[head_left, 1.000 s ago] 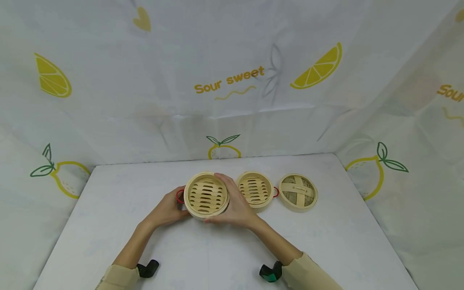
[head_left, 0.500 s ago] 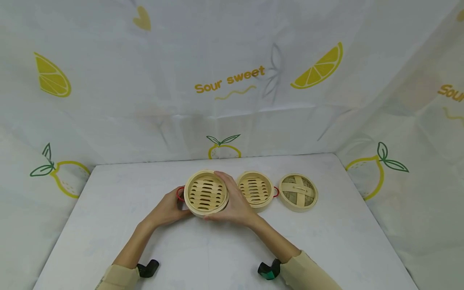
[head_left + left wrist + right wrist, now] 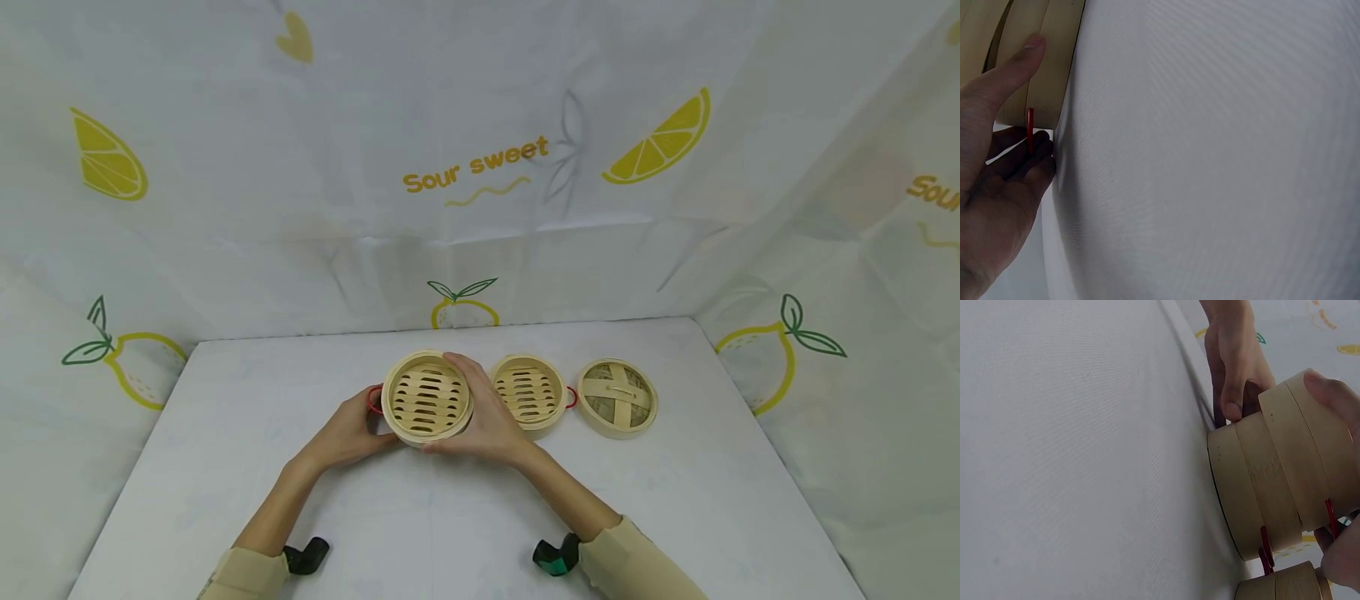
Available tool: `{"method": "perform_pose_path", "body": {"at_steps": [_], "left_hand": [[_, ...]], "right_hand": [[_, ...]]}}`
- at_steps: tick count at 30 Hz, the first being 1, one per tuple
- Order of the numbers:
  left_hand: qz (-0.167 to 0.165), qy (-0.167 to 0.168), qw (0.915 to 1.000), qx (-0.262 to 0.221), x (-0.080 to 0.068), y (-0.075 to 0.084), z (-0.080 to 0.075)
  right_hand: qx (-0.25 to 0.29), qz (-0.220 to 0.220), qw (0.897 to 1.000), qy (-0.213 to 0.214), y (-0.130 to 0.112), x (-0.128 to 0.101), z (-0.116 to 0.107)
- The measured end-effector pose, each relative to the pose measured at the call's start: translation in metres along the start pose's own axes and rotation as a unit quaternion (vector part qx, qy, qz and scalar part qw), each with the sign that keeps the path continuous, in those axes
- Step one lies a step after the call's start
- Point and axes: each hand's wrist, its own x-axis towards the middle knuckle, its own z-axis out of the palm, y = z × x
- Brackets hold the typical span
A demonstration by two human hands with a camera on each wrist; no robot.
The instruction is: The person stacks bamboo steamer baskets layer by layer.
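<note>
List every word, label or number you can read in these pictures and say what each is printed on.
"Sour sweet": yellow letters on the back cloth wall.
"Sou": cut off by the picture's edge, on the right cloth wall.
The bamboo steamer baskets and the lid show no readable text.

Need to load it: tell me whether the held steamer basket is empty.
Empty: the head view shows only bare slats inside the steamer basket between the hands.

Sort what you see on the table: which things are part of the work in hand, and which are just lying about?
In hand: stacked steamer baskets, gripped by left hand and right hand.
Lying about: second steamer basket, woven lid, lemon-print backdrop.
</note>
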Motion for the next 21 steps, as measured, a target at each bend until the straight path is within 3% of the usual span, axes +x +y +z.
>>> {"method": "perform_pose_path", "body": {"at_steps": [21], "left_hand": [[-0.014,-0.006,0.9999,0.002,0.0002,-0.0006,0.001]], "right_hand": [[-0.01,0.014,1.0,-0.019,0.0,0.005,-0.0023]]}}
